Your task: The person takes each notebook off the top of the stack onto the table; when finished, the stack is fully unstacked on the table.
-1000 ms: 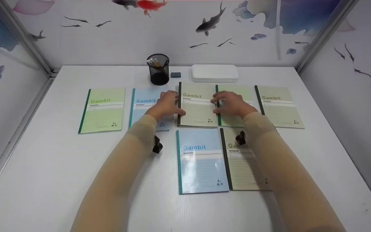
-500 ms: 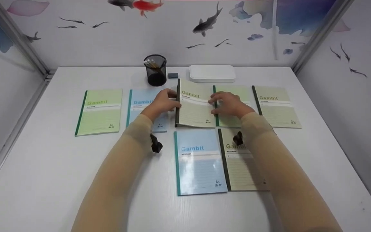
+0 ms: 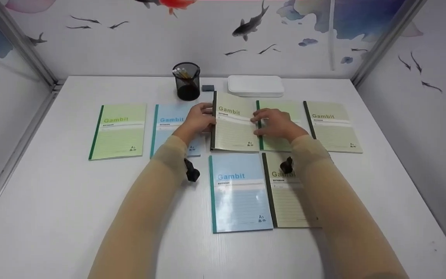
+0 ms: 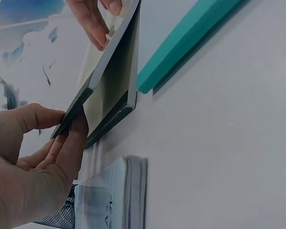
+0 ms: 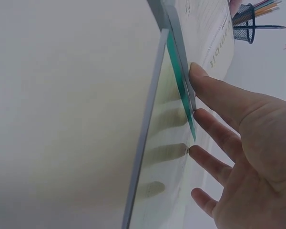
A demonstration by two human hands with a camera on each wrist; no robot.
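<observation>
My left hand pinches the dark spine edge of a beige notebook in the head view. In the left wrist view, its thumb lies on top and the fingers are underneath. That spine side is tilted up, and another dark-spined notebook lies below it. At the opposite edge, my right hand has its fingers stretched out above a green notebook. The right wrist view shows the thumb and fingertips touching along the edges there, in front of a teal strip.
A blue notebook and a beige one lie in front. The back row also holds a green, a blue and a beige notebook. Behind stand a mesh pencil cup, a dark eraser and a white case.
The left hand has gripped the middle beige notebook's spine edge and raised that side off the notebook below. The right hand has stayed at the other edge.
</observation>
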